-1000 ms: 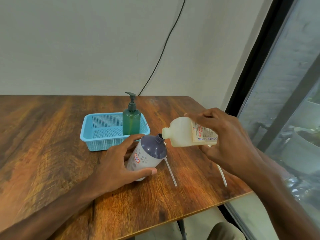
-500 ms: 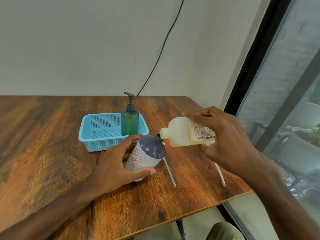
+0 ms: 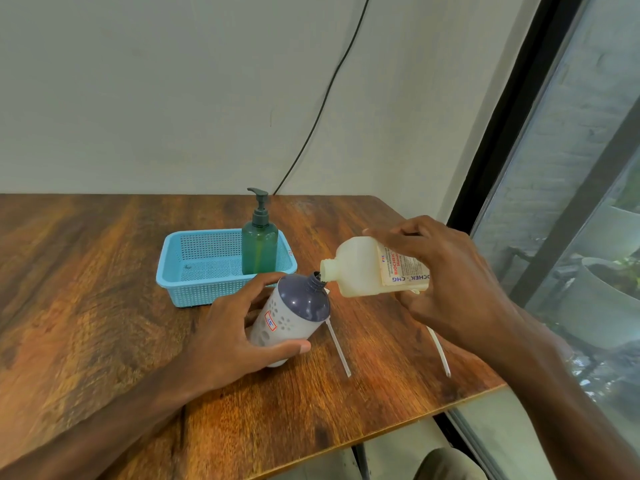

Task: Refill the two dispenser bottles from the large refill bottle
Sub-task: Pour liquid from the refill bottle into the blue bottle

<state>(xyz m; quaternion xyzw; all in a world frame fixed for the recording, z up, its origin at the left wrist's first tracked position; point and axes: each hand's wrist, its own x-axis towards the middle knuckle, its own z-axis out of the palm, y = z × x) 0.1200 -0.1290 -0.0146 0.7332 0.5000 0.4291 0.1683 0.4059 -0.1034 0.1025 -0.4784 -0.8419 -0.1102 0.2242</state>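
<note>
**Refill bottle tipped at dispenser mouth**

Left hand (image 3: 228, 337) grips the tilted grey dispenser bottle (image 3: 294, 313). Right hand (image 3: 446, 282) grips the refill bottle (image 3: 360, 271), neck at the open mouth, base hidden by fingers. Liquid stream: can't tell. Green pump bottle (image 3: 259, 247) stands in the blue basket (image 3: 180, 271). Two dip tubes (image 3: 341, 351) lie on the desk (image 3: 86, 289), upper ends hidden.

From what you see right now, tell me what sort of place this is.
Likely a home or small office room by a window: a wooden table against a plain wall, a dark-framed window, plant pots outside.
</note>
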